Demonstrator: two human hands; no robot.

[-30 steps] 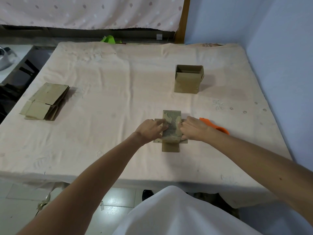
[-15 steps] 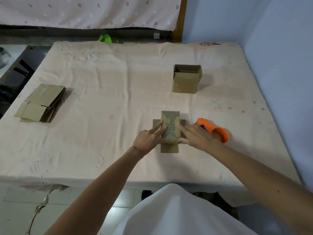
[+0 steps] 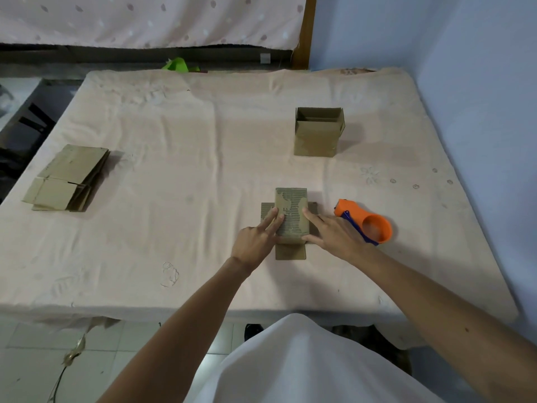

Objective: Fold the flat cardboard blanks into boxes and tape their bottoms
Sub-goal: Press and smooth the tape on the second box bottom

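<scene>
Near the front of the table draped in pale pink cloth, the small brown cardboard box sat with a flap folded over its top. Both hands gripped nothing: the left hand pressed straight fingers on that flap's left edge, and the right hand touched its right edge with an outstretched forefinger. An orange tape dispenser lay just beside the right hand, an open-topped cardboard box stood farther back, and a stack of flat cardboard blanks lay well apart at the left.

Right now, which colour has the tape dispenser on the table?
The tape dispenser is orange with a blue part; head view.
</scene>
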